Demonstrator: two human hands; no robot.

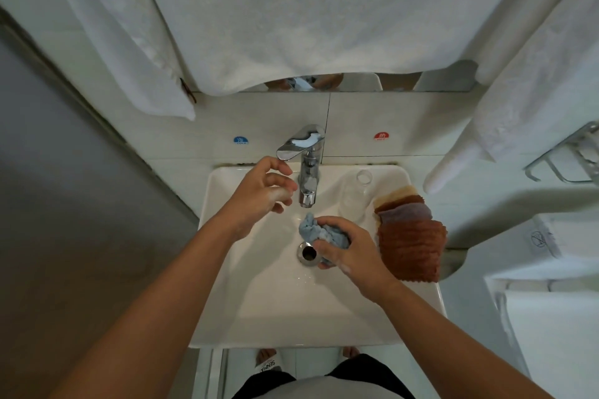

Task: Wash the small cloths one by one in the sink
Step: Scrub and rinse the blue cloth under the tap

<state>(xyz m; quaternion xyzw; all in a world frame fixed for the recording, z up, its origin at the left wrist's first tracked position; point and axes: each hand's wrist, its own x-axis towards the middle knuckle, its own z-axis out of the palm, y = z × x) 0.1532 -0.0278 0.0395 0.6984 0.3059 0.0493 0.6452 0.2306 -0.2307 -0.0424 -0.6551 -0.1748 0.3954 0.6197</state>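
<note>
Right hand [351,248] gripping blue cloth [312,230], above drain [307,253]

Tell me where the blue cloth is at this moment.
In the head view the blue cloth is bunched in the right hand, low in the sink just above the drain and below the tap spout.

a bathroom: white sink [227,317], chrome tap [306,168], hanging towels [291,10].
</note>
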